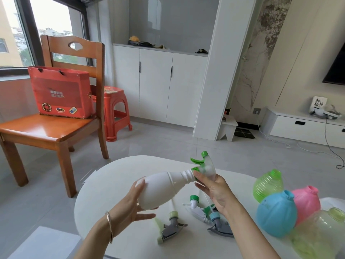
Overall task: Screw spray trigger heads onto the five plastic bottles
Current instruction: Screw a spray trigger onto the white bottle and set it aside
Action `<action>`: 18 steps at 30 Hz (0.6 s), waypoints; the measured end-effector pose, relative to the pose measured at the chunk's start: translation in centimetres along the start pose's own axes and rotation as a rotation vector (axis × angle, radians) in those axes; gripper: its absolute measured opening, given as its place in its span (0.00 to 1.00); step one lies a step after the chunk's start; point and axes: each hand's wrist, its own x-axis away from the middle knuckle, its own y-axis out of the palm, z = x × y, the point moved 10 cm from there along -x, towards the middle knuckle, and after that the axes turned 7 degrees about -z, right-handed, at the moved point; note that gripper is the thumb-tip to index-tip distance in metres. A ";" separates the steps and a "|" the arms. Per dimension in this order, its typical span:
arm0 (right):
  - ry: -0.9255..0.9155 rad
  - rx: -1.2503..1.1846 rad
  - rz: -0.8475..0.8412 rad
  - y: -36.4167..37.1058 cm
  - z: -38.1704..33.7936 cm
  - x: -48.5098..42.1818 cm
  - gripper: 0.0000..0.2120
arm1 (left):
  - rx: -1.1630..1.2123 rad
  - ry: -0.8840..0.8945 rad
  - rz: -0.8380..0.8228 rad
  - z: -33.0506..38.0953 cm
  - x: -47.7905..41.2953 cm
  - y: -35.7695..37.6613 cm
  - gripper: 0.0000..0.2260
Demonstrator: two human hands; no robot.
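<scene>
Above the round white table (104, 184) I hold a white plastic bottle (162, 189) tilted, its neck pointing up and right. My left hand (130, 208) cups the bottle's base. My right hand (214, 191) pinches the green collar of a green-and-clear spray trigger head (205, 165) seated on the neck. Three loose trigger heads lie on the table below: a grey one with a pale green collar (170, 228), a white one with a green collar (196, 206), and a grey one with a blue collar (218, 223). At the right lie green (267, 186), blue (276, 214), pink (308, 202) and clear (321, 232) bottles without heads.
A wooden chair (46, 131) with a red gift bag (61, 92) stands to the left beyond the table, with a red plastic stool (115, 116) behind it. White cabinets line the back wall. The table's far edge curves just beyond the held bottle.
</scene>
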 end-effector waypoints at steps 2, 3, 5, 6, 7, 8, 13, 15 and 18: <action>0.005 -0.049 0.030 -0.4 0.1 0.0 0.17 | -0.095 0.072 0.001 0.9 0.0 0.1 0.28; 0.008 -0.070 0.037 -0.4 0.2 0.0 0.16 | -0.142 0.099 -0.007 1.1 0.1 0.2 0.33; 0.012 -0.089 0.034 -0.3 0.3 -0.1 0.13 | -0.106 0.082 -0.051 1.0 0.0 0.7 0.31; 0.017 -0.094 0.027 0.0 0.3 -0.1 0.12 | -0.035 0.032 -0.071 0.6 0.0 1.2 0.26; 0.021 -0.097 0.020 0.2 0.4 -0.1 0.12 | -0.007 -0.026 -0.069 0.0 0.1 1.5 0.22; 0.022 -0.099 0.011 0.3 0.4 -0.1 0.13 | -0.027 -0.057 -0.060 -0.4 0.1 1.6 0.21; 0.010 -0.031 0.003 0.8 0.4 0.0 0.14 | -0.443 0.035 -0.058 0.2 -0.2 2.0 0.34; 0.014 -0.001 0.010 1.2 0.5 0.1 0.16 | -0.538 0.037 -0.038 0.3 -0.3 2.2 0.37; 0.027 -0.030 -0.022 1.8 0.5 0.1 0.20 | -0.486 -0.006 -0.063 -0.2 -0.1 3.0 0.32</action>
